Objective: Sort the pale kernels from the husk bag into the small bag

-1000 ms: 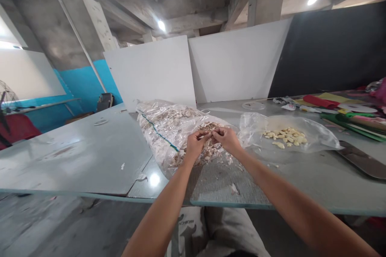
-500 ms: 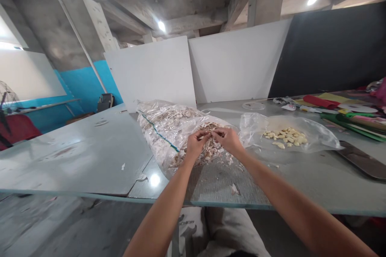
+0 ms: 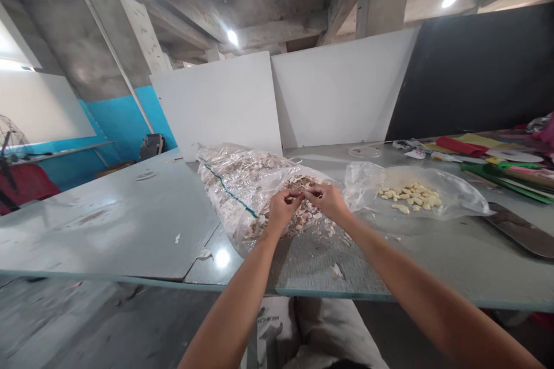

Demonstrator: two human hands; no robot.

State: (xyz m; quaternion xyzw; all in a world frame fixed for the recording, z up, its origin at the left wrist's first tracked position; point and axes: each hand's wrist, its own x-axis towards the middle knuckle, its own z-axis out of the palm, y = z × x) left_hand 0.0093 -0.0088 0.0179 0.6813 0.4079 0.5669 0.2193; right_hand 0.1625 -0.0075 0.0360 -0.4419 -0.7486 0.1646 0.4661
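Papery skins, crinkled plastic

My left hand (image 3: 283,207) and right hand (image 3: 329,202) pinch one small garlic clove (image 3: 305,195) over the flaky peel heap (image 3: 255,184) on the grey table (image 3: 108,225); both have dipped slightly since before.

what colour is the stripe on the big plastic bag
Teal-green, running along the big plastic bag; seen in the head view.

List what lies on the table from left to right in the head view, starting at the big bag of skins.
Big clear bag of garlic skins → left hand → right hand → clear bag of peeled cloves → dark tray.
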